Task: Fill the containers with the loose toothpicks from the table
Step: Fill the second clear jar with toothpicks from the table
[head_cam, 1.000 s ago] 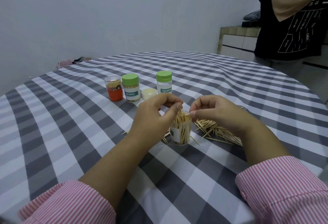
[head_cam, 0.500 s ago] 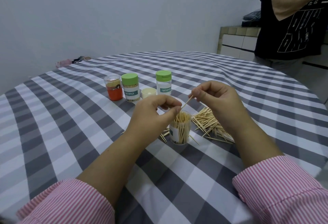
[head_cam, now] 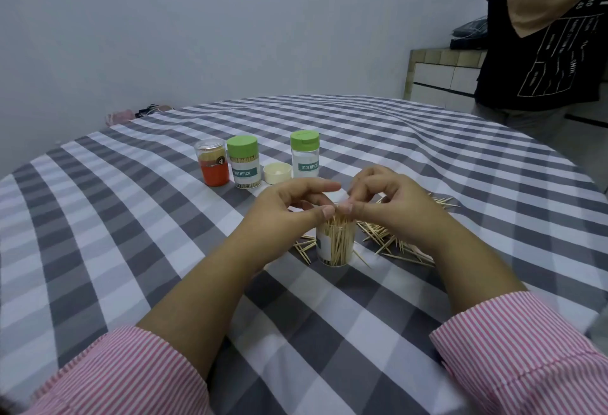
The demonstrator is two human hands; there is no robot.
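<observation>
My left hand (head_cam: 289, 214) and right hand (head_cam: 388, 204) meet thumb-to-thumb over the open container (head_cam: 335, 243), fingers curled, pinching toothpick tips sticking out its top. Loose toothpicks (head_cam: 394, 237) lie under my right hand on the table (head_cam: 131, 217); capped containers (head_cam: 243, 162) beyond.

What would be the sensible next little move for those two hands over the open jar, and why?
Probably the right hand lowers its pinched toothpick into the open toothpick jar, guided by the left hand: both fingertips meet just above its bristling mouth, and the loose toothpick pile remains.
</observation>
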